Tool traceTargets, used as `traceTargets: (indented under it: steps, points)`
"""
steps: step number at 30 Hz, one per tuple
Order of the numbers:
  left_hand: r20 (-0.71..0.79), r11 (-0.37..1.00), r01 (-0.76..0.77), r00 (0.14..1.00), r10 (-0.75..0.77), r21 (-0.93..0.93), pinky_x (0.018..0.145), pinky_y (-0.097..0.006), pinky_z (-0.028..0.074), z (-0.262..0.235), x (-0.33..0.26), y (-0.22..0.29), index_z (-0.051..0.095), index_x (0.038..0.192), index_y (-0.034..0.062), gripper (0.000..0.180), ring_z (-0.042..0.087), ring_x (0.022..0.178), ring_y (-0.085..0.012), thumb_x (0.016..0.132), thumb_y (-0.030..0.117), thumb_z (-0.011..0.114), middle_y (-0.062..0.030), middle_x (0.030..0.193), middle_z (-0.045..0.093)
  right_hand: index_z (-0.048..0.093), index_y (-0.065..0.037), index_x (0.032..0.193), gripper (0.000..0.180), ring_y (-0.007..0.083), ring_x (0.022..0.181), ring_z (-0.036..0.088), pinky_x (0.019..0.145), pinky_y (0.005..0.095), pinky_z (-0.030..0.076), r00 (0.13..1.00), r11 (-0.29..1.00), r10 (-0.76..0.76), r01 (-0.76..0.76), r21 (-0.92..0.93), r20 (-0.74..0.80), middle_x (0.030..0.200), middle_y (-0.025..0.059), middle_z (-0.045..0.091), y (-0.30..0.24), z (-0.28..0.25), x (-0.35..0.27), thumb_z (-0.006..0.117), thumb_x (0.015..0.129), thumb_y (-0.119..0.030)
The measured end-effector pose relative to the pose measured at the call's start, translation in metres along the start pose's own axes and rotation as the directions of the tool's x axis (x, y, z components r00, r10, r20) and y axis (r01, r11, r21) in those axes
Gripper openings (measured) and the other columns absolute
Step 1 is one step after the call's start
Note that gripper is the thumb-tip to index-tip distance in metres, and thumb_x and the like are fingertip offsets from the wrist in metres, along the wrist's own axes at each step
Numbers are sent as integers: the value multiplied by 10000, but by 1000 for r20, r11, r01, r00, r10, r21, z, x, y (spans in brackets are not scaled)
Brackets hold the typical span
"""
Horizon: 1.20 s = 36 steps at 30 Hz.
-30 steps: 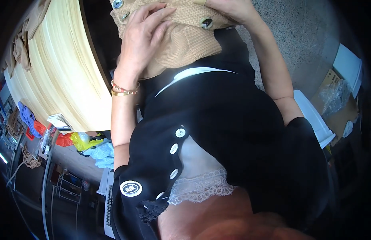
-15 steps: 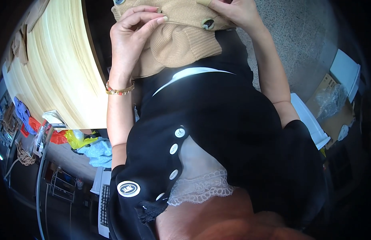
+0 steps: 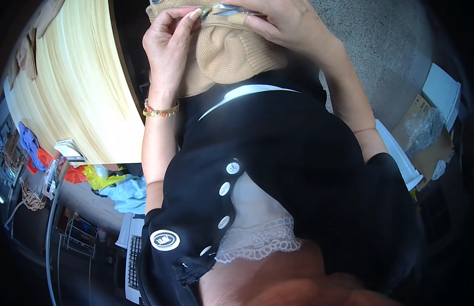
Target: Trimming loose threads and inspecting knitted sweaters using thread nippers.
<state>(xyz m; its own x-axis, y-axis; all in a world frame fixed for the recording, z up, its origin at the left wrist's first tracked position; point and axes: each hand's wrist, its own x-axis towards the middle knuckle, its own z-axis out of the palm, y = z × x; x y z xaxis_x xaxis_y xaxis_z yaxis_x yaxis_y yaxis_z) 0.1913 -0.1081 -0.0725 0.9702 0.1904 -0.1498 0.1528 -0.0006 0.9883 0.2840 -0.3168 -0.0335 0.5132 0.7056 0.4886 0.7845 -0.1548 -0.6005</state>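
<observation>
Across my lap lies a tan knitted garment with a ribbed part and a dark blue button at its far left. My left hand pinches a small dark, shiny button between thumb and fingertip, just above the knit. My right hand is closed round small metal scissors, whose blades point left, close to that button. Tan tape wraps my right thumb tip. The scissors' handles are hidden in my right hand. Any thread at the button is too fine to make out.
A pale wood table stands on my left, with tan knit pieces at its far edge. Below it are a yellow bag, a light blue cloth and a keyboard. Clear plastic and cardboard lie on the right.
My right hand has moved left across the garment, and scissors now show in it. The left hand has shifted slightly right and now pinches a button. The button at the right is now covered.
</observation>
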Motion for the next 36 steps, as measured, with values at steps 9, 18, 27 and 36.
traceTargets:
  steps: [9,18,27,36]
  points:
    - [1,999,12,1000,-12,-36,808,-239,600,2,9,-2,671,1057,-19,140,699,857,-111,963,84,676,-76,978,707,699,-12,1118,320,304,1085,629,1035,423,436,979,980,70,-32,-196,194,1071,131,691,-17,-15,22,695,838,-168]
    - [21,1000,-6,1000,6,18,790,-242,599,4,7,3,678,1060,1,140,691,829,-99,963,102,682,-54,964,699,717,-33,1000,223,273,1022,645,969,372,465,996,998,15,-9,-68,91,994,109,698,-11,-9,25,678,822,-162]
    - [-1,1000,5,1000,-5,-15,773,-245,597,2,6,0,680,1059,5,154,694,805,-100,957,118,695,-51,938,702,720,-25,973,217,274,1001,652,966,376,467,994,995,36,-25,-98,107,1001,125,696,-12,-8,27,679,816,-169]
    - [1,999,32,999,-32,-41,765,-209,573,4,3,8,684,1044,16,138,673,810,-69,956,123,698,-31,912,714,708,-25,982,230,293,988,648,953,383,470,973,975,92,-46,-216,211,993,134,693,-20,-14,32,692,800,-166]
